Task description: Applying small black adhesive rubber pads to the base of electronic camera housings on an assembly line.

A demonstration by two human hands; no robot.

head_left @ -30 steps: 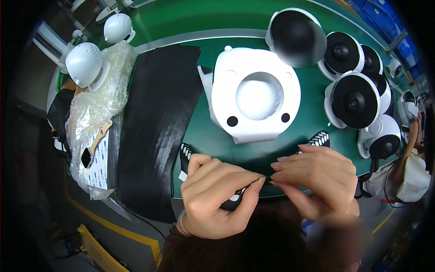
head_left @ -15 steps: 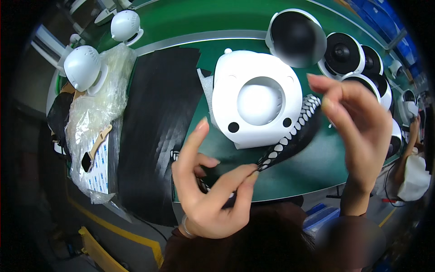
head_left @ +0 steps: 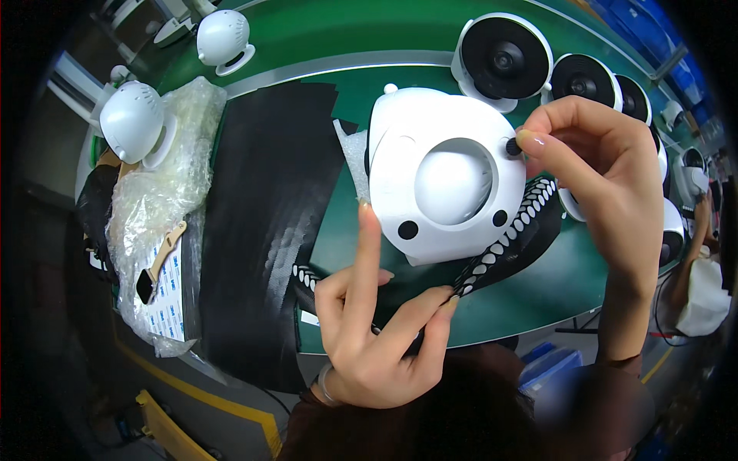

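Note:
A white rounded plastic housing (head_left: 396, 177) lies on the green table, a large round opening showing a white dome inside. Two black round pads (head_left: 407, 230) sit at its lower corners. My right hand (head_left: 607, 169) pinches a small black round pad (head_left: 513, 146) at the upper right corner of the housing. Between the thumb and a finger of my left hand (head_left: 380, 346) is a black strip with a row of white discs (head_left: 503, 246), curving along the right of the housing. The left index finger reaches up to the housing's left edge.
Black sheet material (head_left: 261, 200) covers the left of the table, beside clear plastic wrap (head_left: 165, 192) and a watch (head_left: 157, 265). White units with black round faces (head_left: 503, 60) crowd the right. White dome-shaped units (head_left: 132, 121) stand at the far left.
My right hand has moved from beside the strip to the upper right corner of the housing, with a black pad in its fingers. The left index finger has reached the housing's edge.

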